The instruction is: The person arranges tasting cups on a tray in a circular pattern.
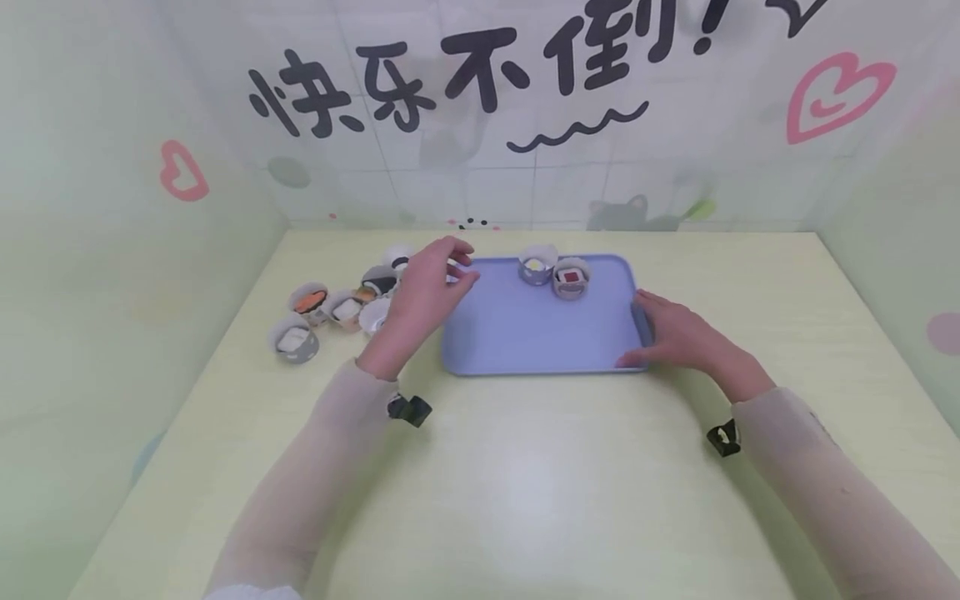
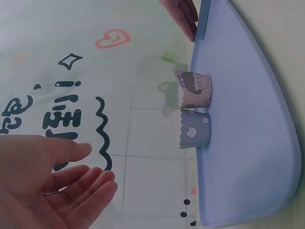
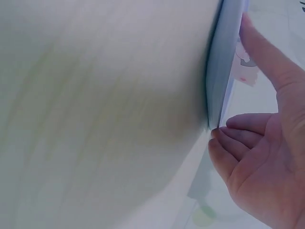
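My left hand (image 1: 427, 287) is raised near the left end of a blue tray (image 1: 525, 333), fingers loosely bent with nothing between them. It partly hides the nearest paper cups. My right hand (image 1: 678, 333) rests at the tray's right edge, thumb by the near corner and fingertips at the rim farther back. In the right wrist view the fingers (image 3: 238, 143) touch the tray's side. Near the tray's far edge stand two small paper cups, a grey one (image 2: 195, 129) with a white and yellow piece in it and a pink one (image 2: 196, 90) with a dark red piece.
Several more filled paper cups stand left of the tray, among them one with an orange piece (image 1: 309, 300) and a grey one with white pieces (image 1: 294, 340). A pale wood table (image 1: 525, 483) lies under everything. Printed walls enclose its back and sides.
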A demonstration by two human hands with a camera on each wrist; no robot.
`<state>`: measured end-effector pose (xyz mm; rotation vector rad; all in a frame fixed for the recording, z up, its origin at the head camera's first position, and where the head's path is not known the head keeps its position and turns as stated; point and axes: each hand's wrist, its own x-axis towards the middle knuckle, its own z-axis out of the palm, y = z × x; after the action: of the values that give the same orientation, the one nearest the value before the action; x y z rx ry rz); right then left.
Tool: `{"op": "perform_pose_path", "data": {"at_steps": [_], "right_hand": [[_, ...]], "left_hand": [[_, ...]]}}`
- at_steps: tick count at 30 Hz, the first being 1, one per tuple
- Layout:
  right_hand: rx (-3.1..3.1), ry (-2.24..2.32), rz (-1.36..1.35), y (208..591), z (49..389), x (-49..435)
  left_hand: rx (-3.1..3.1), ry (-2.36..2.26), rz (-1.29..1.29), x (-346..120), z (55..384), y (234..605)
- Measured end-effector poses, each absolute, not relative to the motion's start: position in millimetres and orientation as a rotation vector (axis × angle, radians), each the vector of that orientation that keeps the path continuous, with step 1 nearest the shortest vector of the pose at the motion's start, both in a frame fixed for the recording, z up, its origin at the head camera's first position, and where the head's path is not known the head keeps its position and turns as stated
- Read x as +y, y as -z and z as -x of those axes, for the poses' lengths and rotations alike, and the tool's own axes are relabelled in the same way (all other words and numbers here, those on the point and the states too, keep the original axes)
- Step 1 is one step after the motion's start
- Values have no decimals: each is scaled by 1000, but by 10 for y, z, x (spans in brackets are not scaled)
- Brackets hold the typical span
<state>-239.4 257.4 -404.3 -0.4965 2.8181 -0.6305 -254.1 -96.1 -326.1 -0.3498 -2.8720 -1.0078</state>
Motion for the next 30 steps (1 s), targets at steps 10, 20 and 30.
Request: {"op": "perform_pose_path", "data": {"at_steps": [10, 20, 30], "right_hand": [[2875, 950, 188, 4007, 2479, 2635], [2722, 1068, -69, 4058, 2622, 2712], [2637, 1149, -118, 4041, 2673, 2676]], "left_hand": [[-2833, 1090, 277, -1291, 2416, 3362], [-2792, 1133, 162, -1577, 2338, 3426], [-2748, 1167, 38, -1846, 2264, 3503]]}}
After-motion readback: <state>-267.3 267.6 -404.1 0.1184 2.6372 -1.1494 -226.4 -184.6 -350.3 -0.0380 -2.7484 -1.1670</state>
